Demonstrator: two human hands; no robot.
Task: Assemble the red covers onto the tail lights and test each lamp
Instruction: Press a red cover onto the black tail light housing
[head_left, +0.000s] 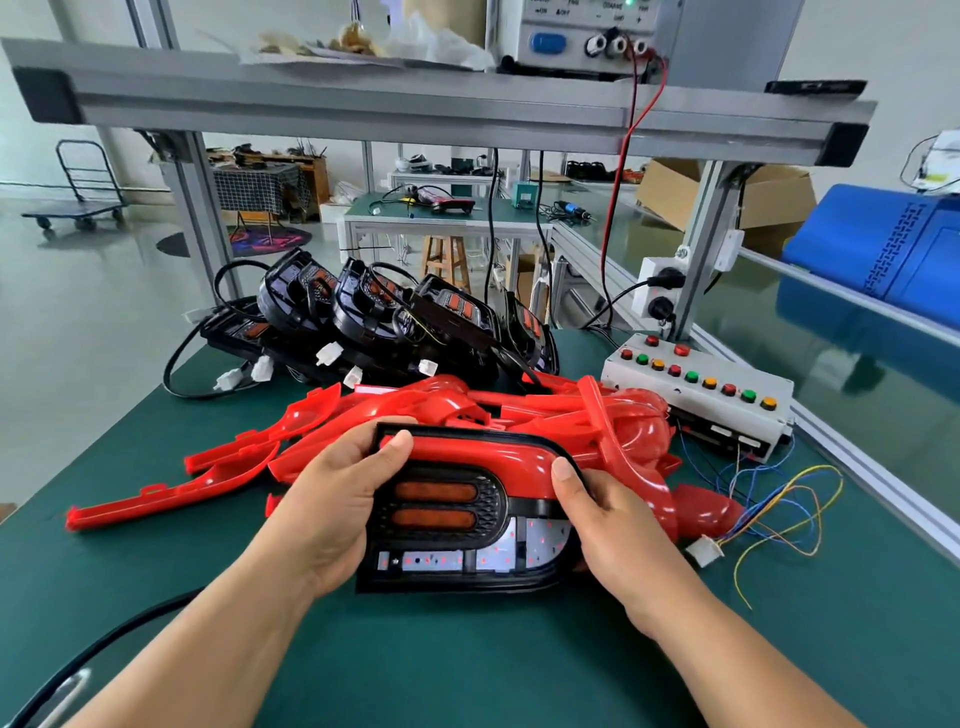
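Over mat, tail light (447, 519): held at bench centre above green mat (467, 665), red cover (483, 454) along its top edge.
Left hand (337, 499): grips lamp's left side, thumb on cover.
Right hand (613, 525): grips right side, thumb on cover's corner.
Behind: loose red covers (322, 415) piled; black lamp housings (374, 317) further back.
Right: button box (696, 384), near the pile.

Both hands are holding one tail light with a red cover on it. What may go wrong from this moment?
The red cover sits along the upper edge of the tail light, under both thumbs; uneven pressure from the left hand and right hand may leave one end unseated.
The pile of loose covers lies directly behind; the lamp may catch on one.
The loose coloured wires lie close to the right hand and may snag.
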